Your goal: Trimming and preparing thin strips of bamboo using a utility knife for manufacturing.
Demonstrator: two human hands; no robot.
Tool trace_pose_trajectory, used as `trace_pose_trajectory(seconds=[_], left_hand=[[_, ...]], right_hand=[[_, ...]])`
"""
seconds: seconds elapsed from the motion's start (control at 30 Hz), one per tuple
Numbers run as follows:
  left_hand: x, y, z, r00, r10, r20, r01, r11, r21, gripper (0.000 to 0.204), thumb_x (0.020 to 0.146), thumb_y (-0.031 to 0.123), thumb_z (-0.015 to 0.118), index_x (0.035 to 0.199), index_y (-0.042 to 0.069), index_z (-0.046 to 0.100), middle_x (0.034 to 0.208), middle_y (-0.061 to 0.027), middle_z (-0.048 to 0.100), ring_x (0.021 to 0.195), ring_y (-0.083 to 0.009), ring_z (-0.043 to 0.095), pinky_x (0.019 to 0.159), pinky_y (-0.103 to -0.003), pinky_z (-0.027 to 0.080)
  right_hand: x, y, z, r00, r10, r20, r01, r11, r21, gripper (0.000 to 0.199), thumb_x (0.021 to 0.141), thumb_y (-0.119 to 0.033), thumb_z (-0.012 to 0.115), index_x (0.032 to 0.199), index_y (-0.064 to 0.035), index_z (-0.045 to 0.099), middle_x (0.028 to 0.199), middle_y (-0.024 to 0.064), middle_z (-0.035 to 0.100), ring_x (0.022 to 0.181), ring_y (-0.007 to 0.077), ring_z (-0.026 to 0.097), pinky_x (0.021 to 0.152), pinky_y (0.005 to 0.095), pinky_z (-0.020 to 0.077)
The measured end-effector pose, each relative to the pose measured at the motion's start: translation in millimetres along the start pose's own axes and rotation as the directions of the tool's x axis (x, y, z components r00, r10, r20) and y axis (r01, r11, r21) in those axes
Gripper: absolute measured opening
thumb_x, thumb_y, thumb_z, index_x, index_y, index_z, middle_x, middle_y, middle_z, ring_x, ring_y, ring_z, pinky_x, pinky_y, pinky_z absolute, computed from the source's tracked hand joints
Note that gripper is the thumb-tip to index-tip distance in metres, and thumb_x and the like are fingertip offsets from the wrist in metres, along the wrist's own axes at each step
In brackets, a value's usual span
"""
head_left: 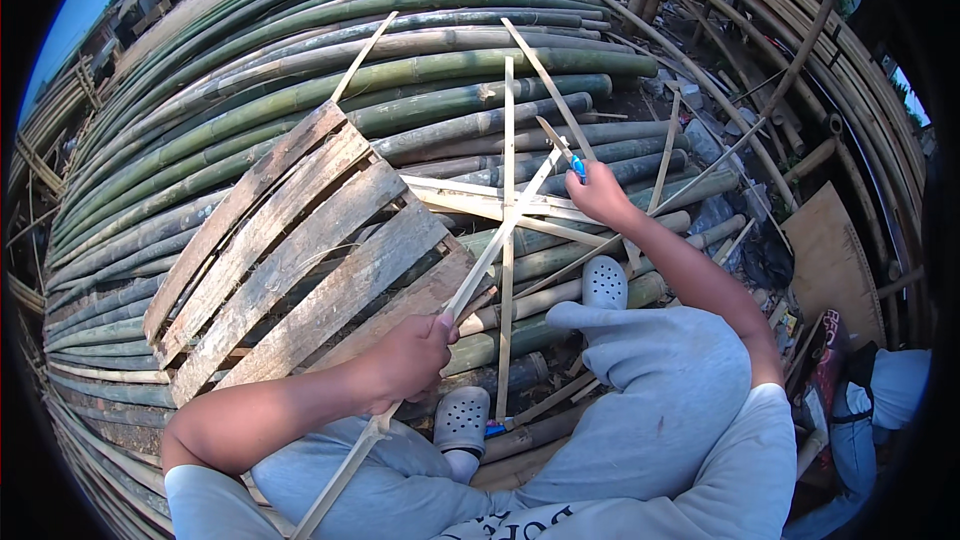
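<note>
My left hand (412,360) is closed around a long, pale split bamboo strip (488,258), which runs slantwise from beside my left leg up toward the right. In my right hand (604,195), the fingers are wrapped round the blue handle of a knife (556,138). Its blade points up and to the left, close to the far end of the strip; whether they touch I cannot tell. Another thin bamboo strip (545,77) reaches down to the right hand, its lower end partly hidden there. An upright-lying strip (508,140) crosses the held one.
Green bamboo poles (420,70) lie in a broad stack beneath everything. A weathered slatted wooden pallet (330,230) rests on them at left. More split strips (470,202) lie between my hands. A brown board (835,260) and leaning poles (850,70) stand at right.
</note>
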State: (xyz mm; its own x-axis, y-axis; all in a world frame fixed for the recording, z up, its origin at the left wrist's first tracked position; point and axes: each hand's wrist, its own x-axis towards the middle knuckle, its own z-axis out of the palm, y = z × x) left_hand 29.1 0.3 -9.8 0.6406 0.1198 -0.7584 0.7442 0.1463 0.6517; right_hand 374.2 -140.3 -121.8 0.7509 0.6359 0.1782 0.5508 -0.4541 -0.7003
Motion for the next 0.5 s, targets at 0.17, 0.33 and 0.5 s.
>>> trace_pose_trajectory(seconds=[0.17,0.33,0.5], left_hand=[[-5,6,3,1.0,-0.017,0.018,0.016,0.999,0.032,0.034,0.108,0.04,0.027,0.091,0.015,0.043,0.066,0.0055,0.036,0.047,-0.0055,0.028,0.039,-0.023,0.023],[-1,4,3,1.0,-0.002,0.014,0.002,0.999,0.038,0.033,0.108,0.039,0.027,0.091,0.015,0.042,0.066,0.0044,0.037,0.047,-0.006,0.028,0.038,-0.024,0.023],[0,3,5,0.999,0.015,0.029,-0.017,0.997,0.07,0.034,0.109,0.038,0.026,0.09,0.014,0.042,0.066,0.0033,0.038,0.046,-0.0069,0.03,0.038,-0.024,0.025]], right_hand=[[10,-11,-12,0.994,-0.002,-0.112,0.004,1.0,0.021,0.019,0.086,-0.014,0.061,0.084,0.0045,0.058,0.07,0.0192,0.062,0.063,0.0284,0.062,0.065,0.0413,0.048],[24,-14,-20,0.973,-0.103,-0.207,0.113,0.993,0.034,0.024,0.086,-0.016,0.071,0.102,0.0009,0.065,0.088,0.0198,0.069,0.077,0.0337,0.067,0.071,0.0409,0.0514],[29,-9,-19,0.974,-0.221,-0.058,0.216,0.974,-0.074,0.021,0.088,-0.015,0.067,0.106,-0.005,0.066,0.091,0.0205,0.069,0.085,0.0398,0.066,0.074,0.046,0.0514]])
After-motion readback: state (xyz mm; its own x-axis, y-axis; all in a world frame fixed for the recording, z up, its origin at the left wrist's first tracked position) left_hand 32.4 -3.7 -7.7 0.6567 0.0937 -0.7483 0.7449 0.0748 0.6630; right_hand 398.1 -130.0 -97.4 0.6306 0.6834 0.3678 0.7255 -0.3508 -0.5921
